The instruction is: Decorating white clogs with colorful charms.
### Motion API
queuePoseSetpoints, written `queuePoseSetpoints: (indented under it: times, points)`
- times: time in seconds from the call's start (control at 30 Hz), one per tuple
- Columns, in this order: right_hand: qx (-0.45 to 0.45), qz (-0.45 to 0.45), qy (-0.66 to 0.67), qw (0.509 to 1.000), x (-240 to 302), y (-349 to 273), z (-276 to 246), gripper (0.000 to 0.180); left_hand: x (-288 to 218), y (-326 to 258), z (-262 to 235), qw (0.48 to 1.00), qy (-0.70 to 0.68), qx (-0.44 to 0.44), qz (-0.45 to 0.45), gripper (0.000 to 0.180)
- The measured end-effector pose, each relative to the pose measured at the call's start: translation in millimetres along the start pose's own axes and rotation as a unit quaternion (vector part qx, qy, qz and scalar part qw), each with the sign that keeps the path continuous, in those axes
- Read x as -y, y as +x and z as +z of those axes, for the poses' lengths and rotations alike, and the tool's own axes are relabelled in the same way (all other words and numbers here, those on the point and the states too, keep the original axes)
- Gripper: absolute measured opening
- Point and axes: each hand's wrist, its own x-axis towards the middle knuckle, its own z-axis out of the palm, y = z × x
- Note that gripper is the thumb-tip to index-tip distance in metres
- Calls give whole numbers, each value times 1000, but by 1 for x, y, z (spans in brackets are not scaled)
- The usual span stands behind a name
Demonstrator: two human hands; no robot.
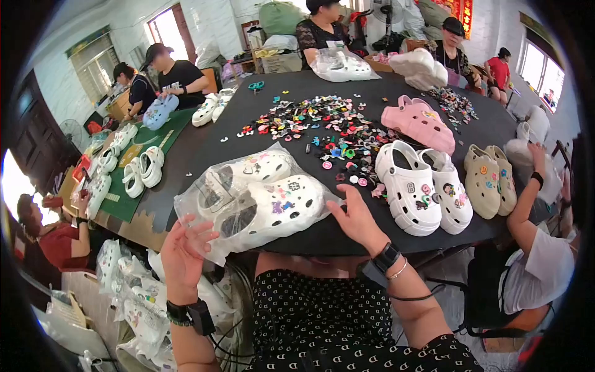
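A pair of white clogs (288, 204) with colourful charms lies inside a clear plastic bag (214, 180) on the black table before me. My left hand (185, 251) is at the bag's near left edge, its fingers spread and touching the loose film. At the bag's right end is my right hand (361, 222), with thumb and fingers apart beside the film. Just right of that hand stands another pair of white clogs (412, 192) with charms. A pink pair of clogs (418, 124) sits behind them, and a beige pair of clogs (486, 183) to their right.
Loose charms (322, 121) are heaped across the table (204, 146). More white clogs (145, 167) stand on a green mat (167, 133) at left. Bagged clogs (145, 310) are piled low at my left. Several people work around the table; one arm (527, 198) reaches in at right.
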Motion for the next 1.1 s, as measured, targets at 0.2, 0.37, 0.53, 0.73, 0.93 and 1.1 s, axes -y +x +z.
queuePoseSetpoints:
  times: [0.2, 0.37, 0.53, 0.73, 0.93, 1.1]
  points:
    - [24, 56, 37, 997, -6, 22, -1, 50, 12, 9, -15, 999, -30, -17, 30, 41]
    - [25, 34, 26, 999, -6, 23, 6, 37, 32, 35, -42, 936, 304, -25, 175, 42]
    - [16, 38, 40, 998, -2, 23, 6, 33, 45, 66, -33, 776, 573, 2, 263, 73]
    - [11, 38, 48, 998, -7, 21, 9, 31, 26, 78, 13, 666, 731, 28, 147, 75]
    - [6, 46, 63, 997, -2, 18, 15, 32, 26, 102, 27, 695, 641, 154, 286, 50]
    - [1, 40, 58, 998, -3, 16, 8, 30, 37, 106, 36, 794, 571, 103, 180, 36]
